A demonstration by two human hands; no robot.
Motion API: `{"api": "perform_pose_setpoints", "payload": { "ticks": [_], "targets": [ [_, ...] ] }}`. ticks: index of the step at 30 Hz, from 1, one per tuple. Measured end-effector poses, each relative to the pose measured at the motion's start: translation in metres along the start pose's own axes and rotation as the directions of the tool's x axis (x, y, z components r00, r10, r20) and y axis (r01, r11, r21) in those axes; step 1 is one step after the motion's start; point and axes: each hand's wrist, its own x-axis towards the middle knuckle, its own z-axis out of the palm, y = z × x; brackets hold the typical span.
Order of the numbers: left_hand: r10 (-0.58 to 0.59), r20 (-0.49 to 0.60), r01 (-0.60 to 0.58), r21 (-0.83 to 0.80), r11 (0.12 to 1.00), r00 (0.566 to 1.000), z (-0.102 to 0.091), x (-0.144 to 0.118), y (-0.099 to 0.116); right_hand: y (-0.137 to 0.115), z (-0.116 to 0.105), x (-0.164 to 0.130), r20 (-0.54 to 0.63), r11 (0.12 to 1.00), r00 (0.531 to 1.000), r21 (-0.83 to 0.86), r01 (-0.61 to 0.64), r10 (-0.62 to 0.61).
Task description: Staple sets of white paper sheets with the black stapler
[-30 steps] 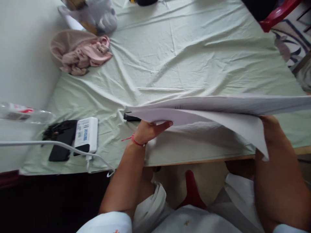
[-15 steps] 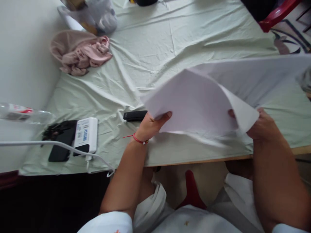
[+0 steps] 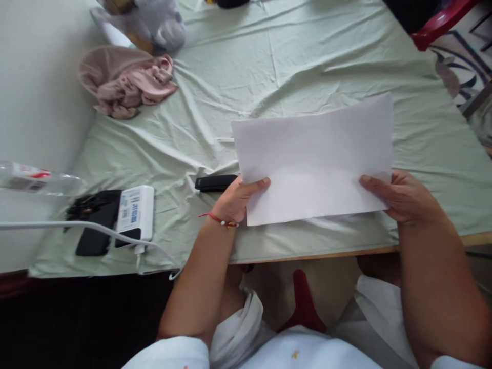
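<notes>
Pale-green cloth [image 3: 307, 56] covers the table beside a white wall [image 3: 34, 92].

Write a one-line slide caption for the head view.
Both hands, left hand and right hand, hold a white sheet of paper over the green-clothed table.

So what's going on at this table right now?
A seated person holds a white sheet of paper over the near edge of a table covered in pale green cloth. The left hand grips its left edge and the right hand its right edge. A small black device lies beside the left hand; a white power bank and pink cloth lie further left.
</notes>
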Motion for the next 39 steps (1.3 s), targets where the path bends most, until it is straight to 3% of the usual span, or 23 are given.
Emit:
{"api": "perform_pose_setpoints", "payload": {
  "ticks": [4, 11, 16, 23, 30, 36, 39],
  "targets": [
    [0.025, -0.022, -0.025, 0.013, 1.000, 0.999, -0.001, 0.001, -0.002, 0.002, -0.004, 0.003, 0.061, 1.000, 0.998, -0.006, 0.000, 0.001],
    [0.084, 0.126, -0.090, 0.043, 0.995, 0.988, 0.006, 0.001, -0.006, 0.002, 0.002, 0.008, -0.168, 0.977, 0.979, 0.160, 0.142, -0.114],
    [0.086, 0.115, -0.101, 0.129, 0.986, 0.990, 0.009, 0.000, -0.008, -0.002, 0.005, 0.005, -0.154, 0.977, 0.985, 0.184, 0.108, -0.080],
    [-0.005, 0.151, -0.035, 0.266, 0.963, 0.988, 0.008, -0.007, 0.002, -0.001, 0.001, 0.004, -0.014, 1.000, 1.000, 0.016, -0.027, 0.027],
    [-0.092, 0.250, 0.029, 0.245, 0.969, 0.964, 0.007, -0.012, 0.003, -0.002, 0.004, 0.008, -0.185, 0.984, 0.972, 0.077, 0.162, -0.146],
    [-0.125, 0.311, 0.061, 0.208, 0.976, 0.942, -0.002, -0.015, 0.003, -0.004, 0.004, 0.008, -0.073, 0.960, 0.974, -0.199, 0.197, -0.215],
    [-0.126, 0.340, 0.062, 0.192, 0.979, 0.932, -0.005, -0.016, 0.004, -0.007, 0.002, 0.005, -0.037, 0.962, 0.980, -0.205, 0.182, -0.194]
  ]
}}
